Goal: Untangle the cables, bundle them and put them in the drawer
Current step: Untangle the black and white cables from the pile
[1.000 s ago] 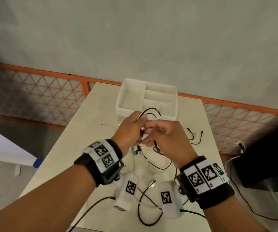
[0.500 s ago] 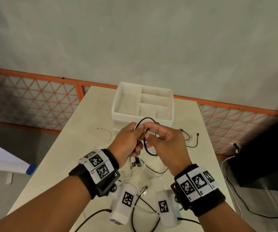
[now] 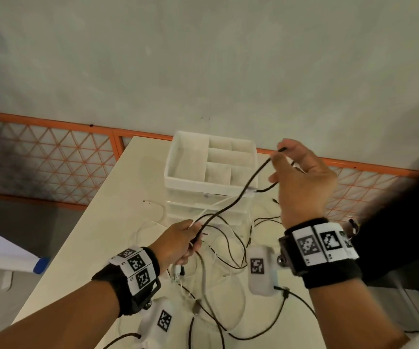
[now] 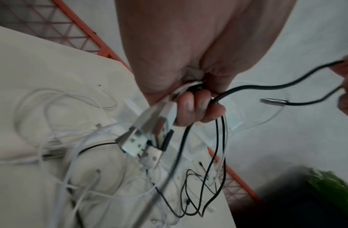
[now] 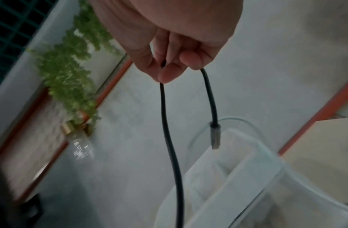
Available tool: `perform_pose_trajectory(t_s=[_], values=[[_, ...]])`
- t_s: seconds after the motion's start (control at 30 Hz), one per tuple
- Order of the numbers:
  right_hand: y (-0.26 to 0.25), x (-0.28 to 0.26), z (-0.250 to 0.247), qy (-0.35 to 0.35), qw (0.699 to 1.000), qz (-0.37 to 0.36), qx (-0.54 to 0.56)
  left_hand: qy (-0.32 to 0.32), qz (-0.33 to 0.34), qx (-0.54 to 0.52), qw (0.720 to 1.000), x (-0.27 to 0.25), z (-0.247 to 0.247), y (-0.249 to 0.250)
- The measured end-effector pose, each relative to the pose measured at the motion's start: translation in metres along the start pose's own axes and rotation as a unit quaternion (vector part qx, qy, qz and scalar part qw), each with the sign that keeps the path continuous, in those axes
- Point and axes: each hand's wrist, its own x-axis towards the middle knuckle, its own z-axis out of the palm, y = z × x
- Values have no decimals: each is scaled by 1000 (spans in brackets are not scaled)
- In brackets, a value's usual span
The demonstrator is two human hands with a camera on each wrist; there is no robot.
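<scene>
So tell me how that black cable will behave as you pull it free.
Likely floppy: the black cable sags between the left hand and right hand. Its metal plug dangles, so it may swing. It could snag the white cables.

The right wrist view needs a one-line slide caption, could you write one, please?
Right hand pinches a black cable, its plug end dangling above the white divided drawer.

Looks like a plain workroom or test room: bare grey wall, orange mesh fence behind a pale table, green plant and glass bottle nearby.
</scene>
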Motion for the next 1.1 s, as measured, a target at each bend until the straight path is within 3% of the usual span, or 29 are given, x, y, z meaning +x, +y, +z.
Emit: perform_pose_trajectory(t_s=[0.07,0.13,0.23,0.37,0.47,0.6,0.7,0.8,0.83,0.97,1.03,1.1], values=[[18,18,-14,21,1000,18,-10,11,-16,-12,1000,0,-9,-3],[45,27,-29,-6,996,58,-64,12,-9,-27,1000,-3,-18,6],[81,25,-45,-84,972,95,-196,0,24,-49,999,-7,-24,34],[99,22,-56,-86,947,131,-280,-30,74,-87,993,-19,-24,71],[100,28,-64,-56,941,171,-287,-35,100,-17,994,-26,-28,86],[100,38,-74,-2,956,187,-227,29,73,116,990,-20,-36,72],[107,39,-74,-99,938,189,-274,62,55,52,995,-15,-38,59],[114,26,-70,-212,866,225,-393,43,79,-29,996,-17,-33,65],[108,19,-66,-222,852,197,-430,30,87,-33,995,-18,-30,69],[63,-19,-32,-261,906,-37,-331,-17,101,11,995,-18,-15,78],[45,-38,-9,-300,889,-151,-311,-42,104,18,994,-18,-6,80],[41,-42,3,-299,875,-208,-319,-60,111,9,992,-18,0,79]])
